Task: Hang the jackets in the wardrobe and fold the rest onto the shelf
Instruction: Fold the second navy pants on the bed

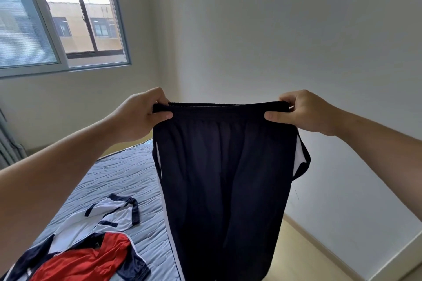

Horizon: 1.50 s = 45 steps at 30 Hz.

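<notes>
The dark trousers (223, 178) are pinched at the waistband by left hand (139, 116) and right hand (306, 112); uneven legs could spoil the fold.

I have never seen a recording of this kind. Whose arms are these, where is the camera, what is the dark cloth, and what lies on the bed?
There is no machine here: a person works with two bare hands. The single picture comes from a wide-angle camera worn on the person's head, looking forward and down, so both arms enter from the lower corners.

The left hand and the right hand each pinch one end of the waistband between thumb and fingers. They hold up navy track trousers with a white side stripe. The trousers hang in the air, and their legs run out of the picture.

Below is a bed with a grey quilted cover. On it lie a white garment with navy trim and, overlapping it, a red and navy garment. A window is at upper left.
</notes>
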Tool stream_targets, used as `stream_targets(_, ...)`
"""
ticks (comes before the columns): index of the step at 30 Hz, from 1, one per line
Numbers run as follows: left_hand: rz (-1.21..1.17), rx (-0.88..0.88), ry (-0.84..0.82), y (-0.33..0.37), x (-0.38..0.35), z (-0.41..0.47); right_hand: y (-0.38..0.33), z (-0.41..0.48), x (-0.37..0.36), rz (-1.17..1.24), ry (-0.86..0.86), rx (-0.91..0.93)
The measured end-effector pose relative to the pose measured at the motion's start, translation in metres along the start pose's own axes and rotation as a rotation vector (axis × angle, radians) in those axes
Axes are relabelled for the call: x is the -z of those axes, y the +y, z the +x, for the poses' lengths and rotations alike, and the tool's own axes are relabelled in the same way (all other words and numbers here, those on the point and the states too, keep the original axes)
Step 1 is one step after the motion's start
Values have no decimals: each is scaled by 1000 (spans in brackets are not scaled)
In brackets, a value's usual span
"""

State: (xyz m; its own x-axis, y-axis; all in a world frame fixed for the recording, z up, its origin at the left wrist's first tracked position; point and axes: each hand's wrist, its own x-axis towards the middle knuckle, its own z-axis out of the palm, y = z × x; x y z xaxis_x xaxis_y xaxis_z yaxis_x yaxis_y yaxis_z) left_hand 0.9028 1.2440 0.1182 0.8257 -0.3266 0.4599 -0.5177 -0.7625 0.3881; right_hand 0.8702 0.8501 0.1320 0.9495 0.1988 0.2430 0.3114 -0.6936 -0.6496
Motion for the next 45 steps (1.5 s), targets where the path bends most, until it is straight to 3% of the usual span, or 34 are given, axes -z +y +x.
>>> stream_targets(3,-48,63,22,-1,0,-1,-2,-2,0,7,1,29)
stream_targets(8,-318,98,62,1,-4,-5,-6,-8,3,2,4,49)
stream_targets(12,-424,173,166,2,-19,-2,-3,-6,-3,5,105,7)
stream_targets(19,-491,378,429,8,-46,7,-6,-6,-27,272,274,-73)
stream_targets(23,-382,327,532,14,-48,2,-4,-10,-33,178,327,-78)
stream_targets(28,-378,225,535,23,-43,-5,-2,-17,-31,72,377,-64)
stream_targets(33,-447,204,597,41,-46,-7,-15,-15,-46,111,607,-82)
stream_targets(37,-461,276,637,57,-49,-4,-27,-17,-61,432,687,-194)
stream_targets(41,-414,92,908,68,-35,-27,-44,-43,-60,400,859,7)
stream_targets(43,-474,-66,1085,76,-23,-38,-58,-59,-58,670,837,175)
stream_targets(45,-596,-166,1121,94,-16,-32,-78,-62,-57,1008,717,245)
